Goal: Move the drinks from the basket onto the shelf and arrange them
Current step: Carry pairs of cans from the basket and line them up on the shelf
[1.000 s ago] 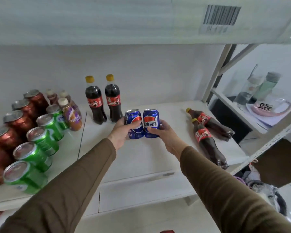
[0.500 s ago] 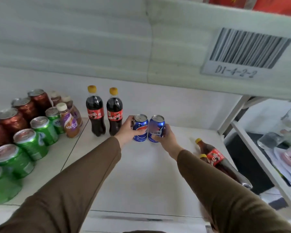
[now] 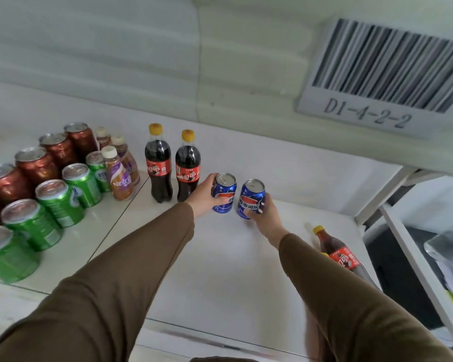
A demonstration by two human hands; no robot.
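Two blue Pepsi cans stand upright on the white shelf (image 3: 220,270), a small gap between them. My left hand (image 3: 203,195) grips the left can (image 3: 225,192) from its left side. My right hand (image 3: 266,218) wraps the right can (image 3: 251,198) from below and right. Just left of them stand two upright cola bottles with yellow caps (image 3: 158,165) (image 3: 188,169). The basket is out of view.
Green cans (image 3: 59,202), red cans (image 3: 37,165) and small Nescafe bottles (image 3: 118,177) fill the shelf's left part in rows. A cola bottle (image 3: 335,250) lies on its side at the right. An upper shelf with a barcode label (image 3: 377,74) hangs overhead. A side rack (image 3: 416,257) stands at right.
Both hands carried the two cans farther back on the shelf, beside the upright cola bottles, and the cans have drawn slightly apart. The camera moved closer under the upper shelf.
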